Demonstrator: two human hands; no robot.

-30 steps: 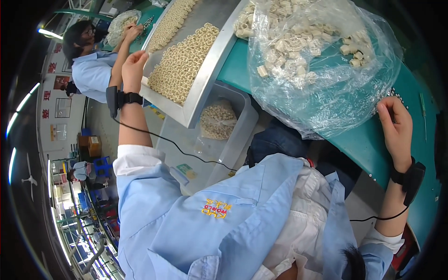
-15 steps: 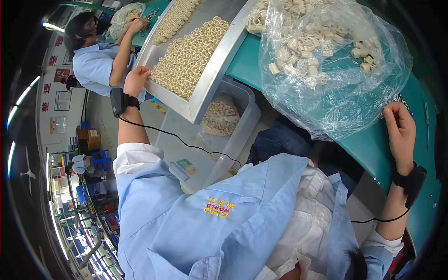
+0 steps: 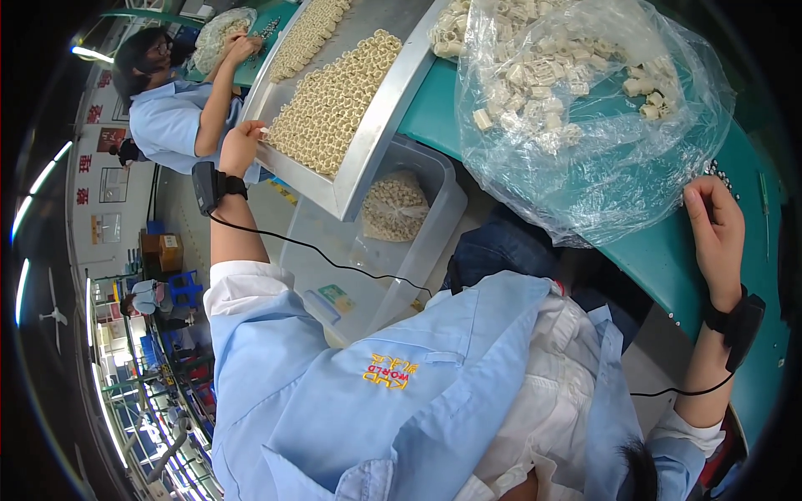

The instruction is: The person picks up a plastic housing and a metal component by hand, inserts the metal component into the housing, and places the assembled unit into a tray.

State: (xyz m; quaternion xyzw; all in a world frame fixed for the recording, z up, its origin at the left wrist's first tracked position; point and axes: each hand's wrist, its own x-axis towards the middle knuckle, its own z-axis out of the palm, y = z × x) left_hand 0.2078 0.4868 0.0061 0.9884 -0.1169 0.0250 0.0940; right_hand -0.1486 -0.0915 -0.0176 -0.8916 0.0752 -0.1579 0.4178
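My left hand [image 3: 239, 149] is at the left rim of a metal tray [image 3: 354, 185], its fingers pinched on a small cream plastic part [image 3: 264, 131]. Beside it, many like parts [image 3: 334, 108] stand packed close together on the tray. On the right, my right hand [image 3: 716, 225] hovers over the green table with thumb and fingers curled together at the edge of a clear plastic bag [image 3: 585, 196]. What those fingers hold, if anything, is too small to make out. Small dark and silvery pieces [image 3: 718, 174] lie just beyond them. Loose cream parts [image 3: 543, 83] fill the far side of the bag.
Below the tray stands a translucent plastic bin [image 3: 447, 213] with a bag of cream parts [image 3: 396, 207] inside. A co-worker [image 3: 171, 113] in light blue handles small parts at the far left. A thin tool [image 3: 766, 209] lies at the table's right. Black cables run from both wrists.
A pale part now shows at my left fingertips, which have shifted slightly along the tray rim. My right hand has barely moved. The view has shifted a little.
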